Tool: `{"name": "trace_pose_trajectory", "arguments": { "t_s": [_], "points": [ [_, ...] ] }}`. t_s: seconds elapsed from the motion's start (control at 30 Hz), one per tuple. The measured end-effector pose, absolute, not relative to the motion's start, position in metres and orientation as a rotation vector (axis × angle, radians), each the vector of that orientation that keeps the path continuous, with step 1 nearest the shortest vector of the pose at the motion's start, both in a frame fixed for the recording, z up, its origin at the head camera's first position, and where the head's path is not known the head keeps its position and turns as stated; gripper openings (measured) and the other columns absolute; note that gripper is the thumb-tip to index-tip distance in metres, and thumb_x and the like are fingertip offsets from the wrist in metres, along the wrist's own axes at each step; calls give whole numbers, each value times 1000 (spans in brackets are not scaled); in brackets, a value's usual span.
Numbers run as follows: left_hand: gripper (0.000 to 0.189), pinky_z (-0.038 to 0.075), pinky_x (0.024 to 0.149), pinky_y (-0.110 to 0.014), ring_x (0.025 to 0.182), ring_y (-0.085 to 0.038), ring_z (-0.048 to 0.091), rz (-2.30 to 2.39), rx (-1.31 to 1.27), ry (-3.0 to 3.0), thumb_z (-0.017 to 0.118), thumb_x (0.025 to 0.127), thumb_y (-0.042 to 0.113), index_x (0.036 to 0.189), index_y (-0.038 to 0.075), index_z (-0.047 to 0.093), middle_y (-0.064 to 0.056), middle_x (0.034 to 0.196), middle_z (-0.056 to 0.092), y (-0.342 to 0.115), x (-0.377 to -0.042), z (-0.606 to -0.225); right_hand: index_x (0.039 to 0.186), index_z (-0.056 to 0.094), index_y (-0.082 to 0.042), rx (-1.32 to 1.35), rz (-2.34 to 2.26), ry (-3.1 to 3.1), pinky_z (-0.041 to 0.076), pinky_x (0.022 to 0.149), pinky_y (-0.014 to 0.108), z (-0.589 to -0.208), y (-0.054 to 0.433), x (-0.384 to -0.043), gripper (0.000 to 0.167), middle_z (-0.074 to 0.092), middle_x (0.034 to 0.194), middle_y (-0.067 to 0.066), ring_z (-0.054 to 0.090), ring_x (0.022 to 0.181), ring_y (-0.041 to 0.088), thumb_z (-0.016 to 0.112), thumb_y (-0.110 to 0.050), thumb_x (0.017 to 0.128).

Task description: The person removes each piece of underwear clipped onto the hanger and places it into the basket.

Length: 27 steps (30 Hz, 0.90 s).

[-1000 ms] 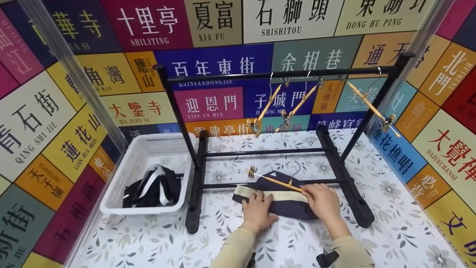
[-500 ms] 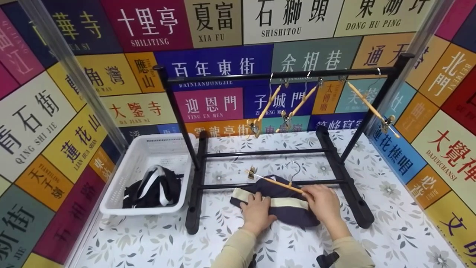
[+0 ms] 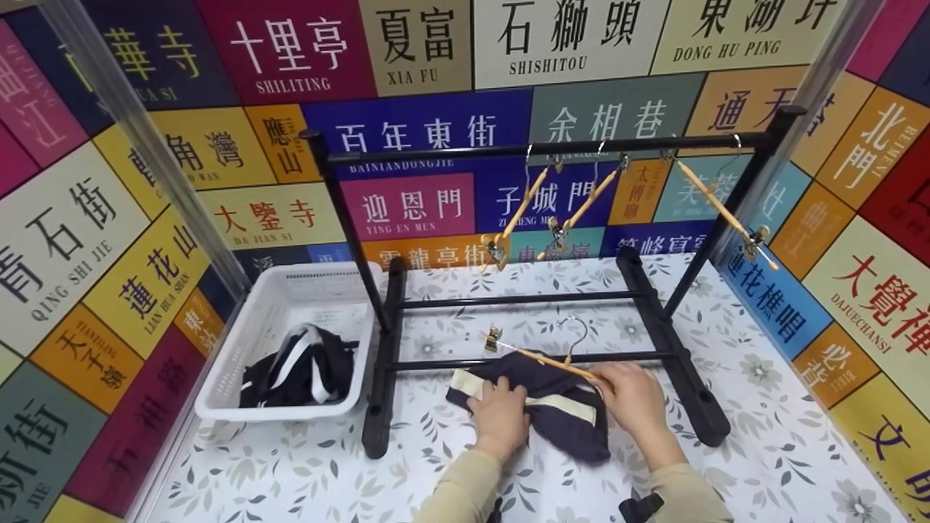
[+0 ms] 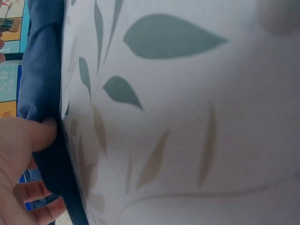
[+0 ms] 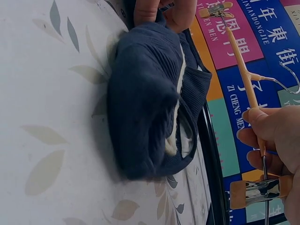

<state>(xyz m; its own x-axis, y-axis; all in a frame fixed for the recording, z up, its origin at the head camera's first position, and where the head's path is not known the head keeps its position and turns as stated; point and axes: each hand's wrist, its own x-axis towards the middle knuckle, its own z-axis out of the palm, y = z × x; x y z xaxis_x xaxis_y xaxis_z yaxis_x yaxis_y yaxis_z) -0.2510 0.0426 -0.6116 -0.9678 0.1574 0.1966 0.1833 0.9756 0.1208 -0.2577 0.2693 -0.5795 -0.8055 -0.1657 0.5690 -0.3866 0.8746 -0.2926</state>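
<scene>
A small navy garment (image 3: pixel 574 436) with a cream stripe lies on the patterned cloth, its kind unclear in its folds. My left hand (image 3: pixel 500 415) grips it at the left, thumb on top and fingers curled under the fabric in the left wrist view. Its right part sags toward me, and an open edge of the garment (image 5: pixel 145 93) faces the right wrist camera. With my right hand (image 3: pixel 633 399) I pinch a wooden clip hanger (image 3: pixel 548 359) near one end, just beyond the garment. One metal clip (image 5: pixel 260 192) shows below my fingers, another (image 3: pixel 492 338) at the far end.
A black rack (image 3: pixel 450 151) stands over the workspace, with several clip hangers (image 3: pixel 716 192) on its top bar. At left, a white basket (image 3: pixel 218 378) holds black-and-white clothing (image 3: pixel 305 367). Printed wall panels enclose the back and sides.
The garment has turned, its right part swinging down toward me while its left end shifts slightly left under my left hand. The right hand and hanger stay nearly still.
</scene>
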Motion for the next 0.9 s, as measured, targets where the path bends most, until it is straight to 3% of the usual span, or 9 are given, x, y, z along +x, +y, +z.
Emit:
{"name": "trace_pose_trajectory", "arguments": {
  "t_s": [0.43, 0.9],
  "points": [
    [16, 47, 64, -51, 91, -28, 59, -323, -281, -2859, 75, 81, 26, 93, 17, 70, -9, 93, 61, 30, -254, -611, 93, 76, -18, 407, 525, -2507, 45, 67, 45, -574, 271, -257, 13, 71, 84, 0, 61, 75, 27, 81, -14, 82],
    [14, 51, 56, -46, 78, -31, 62, -516, -281, -2741, 76, 79, 14, 88, 12, 65, -12, 85, 63, -1, -269, -589, 94, 76, -20, 386, 522, -2516, 46, 68, 48, -563, 274, -259, 12, 71, 87, -1, 62, 78, 28, 79, -17, 83]
  ]
}}
